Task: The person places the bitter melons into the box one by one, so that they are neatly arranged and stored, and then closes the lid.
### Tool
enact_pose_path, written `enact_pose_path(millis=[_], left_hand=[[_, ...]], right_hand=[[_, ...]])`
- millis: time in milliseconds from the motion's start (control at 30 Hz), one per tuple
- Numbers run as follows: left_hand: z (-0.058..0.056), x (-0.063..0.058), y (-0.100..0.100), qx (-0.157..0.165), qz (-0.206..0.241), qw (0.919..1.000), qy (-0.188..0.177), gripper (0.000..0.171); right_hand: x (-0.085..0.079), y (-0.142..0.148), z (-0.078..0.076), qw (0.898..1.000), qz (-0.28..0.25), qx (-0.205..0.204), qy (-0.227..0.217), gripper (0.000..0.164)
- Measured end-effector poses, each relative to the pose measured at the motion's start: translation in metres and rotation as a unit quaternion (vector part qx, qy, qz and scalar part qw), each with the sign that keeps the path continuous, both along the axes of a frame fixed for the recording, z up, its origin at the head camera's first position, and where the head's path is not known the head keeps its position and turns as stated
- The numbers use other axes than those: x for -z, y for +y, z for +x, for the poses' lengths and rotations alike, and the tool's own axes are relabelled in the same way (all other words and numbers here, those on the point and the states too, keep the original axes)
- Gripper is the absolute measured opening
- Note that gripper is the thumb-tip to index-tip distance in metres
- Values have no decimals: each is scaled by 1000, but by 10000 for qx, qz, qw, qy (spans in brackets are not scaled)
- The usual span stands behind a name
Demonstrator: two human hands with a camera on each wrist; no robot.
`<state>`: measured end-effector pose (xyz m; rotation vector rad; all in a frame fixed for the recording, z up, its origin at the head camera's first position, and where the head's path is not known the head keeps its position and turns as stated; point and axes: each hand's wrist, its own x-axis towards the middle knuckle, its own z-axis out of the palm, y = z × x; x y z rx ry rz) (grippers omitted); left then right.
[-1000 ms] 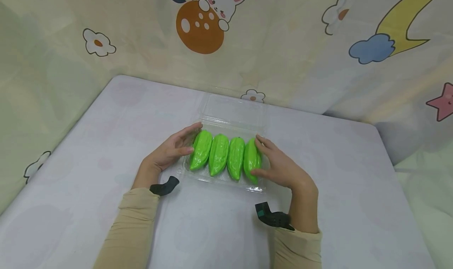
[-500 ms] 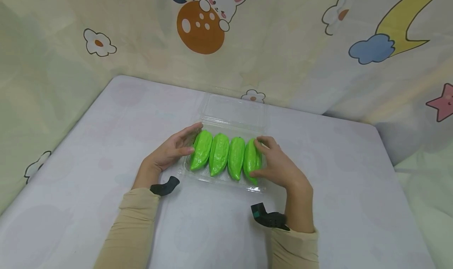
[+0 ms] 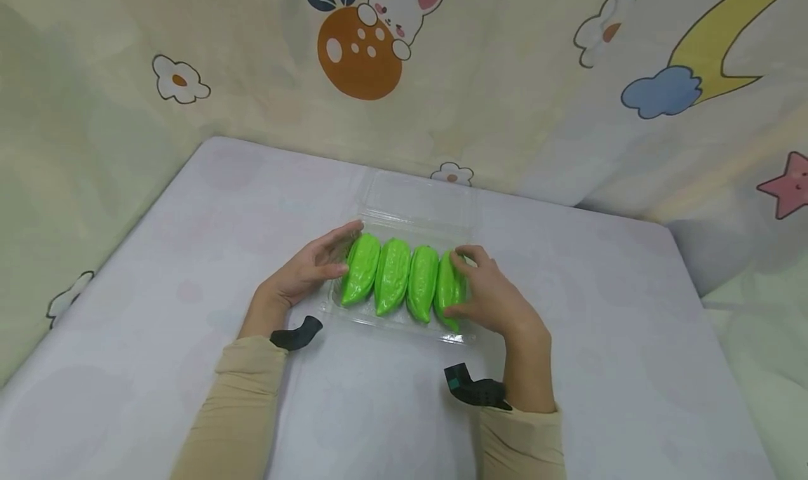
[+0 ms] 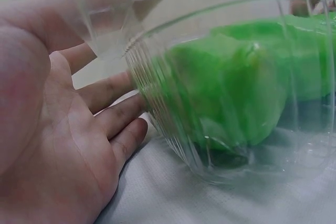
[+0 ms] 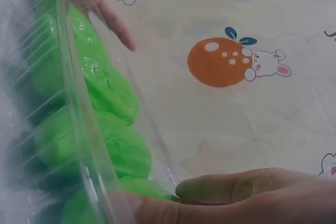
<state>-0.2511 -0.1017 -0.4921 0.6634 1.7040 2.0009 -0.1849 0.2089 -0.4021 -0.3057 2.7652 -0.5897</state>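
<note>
A clear plastic clamshell box lies on the table with its lid folded back. Side by side in it sit several glossy green, ridged fruit-shaped pieces with pointed ends. At the box's left side, my left hand has its fingers fairly straight; in the left wrist view the fingertips touch the clear wall. The thumb reaches over the rim by the leftmost piece. My right hand holds the rightmost green piece, thumb near its lower end and fingers bent at its top.
A pale cloth covers the table. Behind it hangs a printed curtain, close beyond the lid. Dark camera mounts sit at both wrists, below the tan sleeves.
The right hand and forearm have shifted slightly left, and its fingers have bent more over the rightmost green piece. The left hand and the box have hardly moved.
</note>
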Motion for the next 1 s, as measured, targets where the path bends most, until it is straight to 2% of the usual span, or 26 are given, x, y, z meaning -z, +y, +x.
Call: enact_pose_path(millis=[133, 300, 433, 567, 700, 867, 1000], left_hand=[[0, 0, 2, 3, -27, 10000, 4, 78], [1, 2, 1, -25, -155, 9998, 76, 77], [4, 2, -2, -40, -223, 9996, 166, 77], [7, 1, -4, -29, -213, 9995, 218, 76], [11, 2, -6, -15, -164, 9997, 177, 75], [13, 1, -7, -34, -145, 9998, 145, 75], [13, -2, -5, -6, -73, 9999, 135, 76]], right_hand=[[-3, 4, 1, 9999, 9, -49, 131, 96], [-10, 12, 5, 9986, -417, 18, 328, 90], [-16, 21, 2, 9962, -652, 213, 533, 85], [-21, 32, -12, 9928, -776, 491, 764, 82], [-16, 41, -30, 9886, -1097, 679, 776, 83], [-1, 49, -52, 9823, -1561, 919, 470, 89], [9, 57, -63, 9748, -1915, 1144, 49, 91]])
